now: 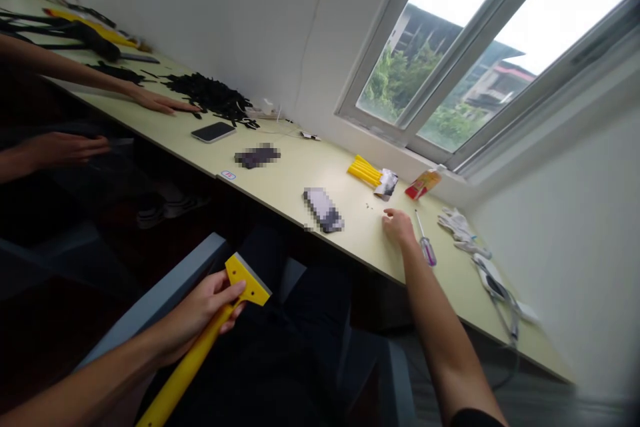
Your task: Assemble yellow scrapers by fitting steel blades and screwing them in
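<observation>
My left hand (215,303) is closed around a yellow scraper (187,370) just below its head. The scraper's wide yellow head and thin metal blade point up, and its long handle runs down over my lap. On the table my right hand (399,227) rests with its fingers curled together; whatever is between them is hidden. A few tiny bits (369,206) lie just left of those fingertips. Close on the right of that hand is a screwdriver (426,243) with a clear and purple handle. A blurred-out phone-like object (323,209) lies near the table edge.
Several yellow pieces (364,171) in a silver wrapper lie near the wall beside a red-and-yellow packet (424,183). White gloves (457,227) and a corded device (493,277) are farther right. Leftward are a phone (214,132), black strips (210,95) and a co-worker's hand (157,100).
</observation>
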Demonstrator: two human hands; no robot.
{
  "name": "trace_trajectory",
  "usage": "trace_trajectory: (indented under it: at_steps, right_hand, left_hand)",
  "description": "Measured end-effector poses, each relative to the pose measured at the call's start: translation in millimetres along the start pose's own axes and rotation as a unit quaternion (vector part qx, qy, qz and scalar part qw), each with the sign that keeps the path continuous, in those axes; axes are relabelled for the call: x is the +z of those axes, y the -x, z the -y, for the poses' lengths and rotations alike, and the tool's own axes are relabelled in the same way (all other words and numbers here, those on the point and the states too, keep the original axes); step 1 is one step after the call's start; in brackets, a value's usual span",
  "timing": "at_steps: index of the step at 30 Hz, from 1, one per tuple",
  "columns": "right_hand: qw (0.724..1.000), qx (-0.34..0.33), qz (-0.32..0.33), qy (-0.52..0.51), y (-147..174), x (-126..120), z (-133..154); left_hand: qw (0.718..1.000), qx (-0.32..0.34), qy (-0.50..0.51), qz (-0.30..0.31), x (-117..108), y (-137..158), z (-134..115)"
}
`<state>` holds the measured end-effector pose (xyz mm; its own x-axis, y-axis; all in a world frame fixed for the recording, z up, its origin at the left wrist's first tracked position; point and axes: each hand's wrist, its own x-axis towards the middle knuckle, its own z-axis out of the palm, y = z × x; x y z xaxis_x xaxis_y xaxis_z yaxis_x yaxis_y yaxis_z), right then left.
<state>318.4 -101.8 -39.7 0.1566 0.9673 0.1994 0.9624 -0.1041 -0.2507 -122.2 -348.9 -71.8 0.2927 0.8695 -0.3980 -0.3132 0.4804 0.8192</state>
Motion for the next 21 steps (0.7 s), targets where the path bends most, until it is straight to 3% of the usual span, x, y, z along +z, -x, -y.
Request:
trace_trajectory:
  at_steps: [10,21]
  right_hand:
    - [0.996,0.01,0.028,0.084,1,8,-17]
    - [0.993,0.021,0.043,0.109,-9,6,-3]
  left_hand:
    - [0.999,0.032,0.028,0.015,5,-4,-8]
    - [0.999,0.04,-0.006,0.032,3,5,-5]
